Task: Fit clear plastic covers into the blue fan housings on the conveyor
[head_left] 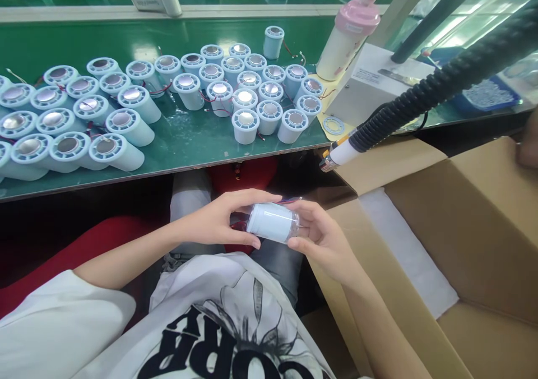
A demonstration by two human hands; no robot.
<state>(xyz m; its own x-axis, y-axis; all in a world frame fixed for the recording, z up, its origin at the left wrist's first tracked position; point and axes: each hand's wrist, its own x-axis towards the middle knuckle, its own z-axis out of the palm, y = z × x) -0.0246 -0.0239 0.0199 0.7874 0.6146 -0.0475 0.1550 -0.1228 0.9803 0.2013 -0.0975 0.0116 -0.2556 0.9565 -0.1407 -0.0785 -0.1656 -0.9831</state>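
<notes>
Over my lap I hold a light-blue cylindrical housing (271,222) lying sideways, with a transparent plastic wrap showing at its right end. My left hand (225,219) grips its left end between thumb and fingers. At the wrapped right end, my right hand (321,236) has its thumb below and its fingers behind. Thin dark red and blue wires show near the top edge beside the right fingers. What the housing contains is hidden. Many similar housings with silvery round tops, such as this one (245,125), stand on the green bench (185,138), several with red wires trailing.
An open cardboard box (471,199) with a white liner (407,250) stands at my right. Above its corner hangs a black corrugated hose (420,87) with a metal-tipped nozzle (330,161). A pink-lidded bottle (347,40) and blue tray (490,96) are at the bench's right.
</notes>
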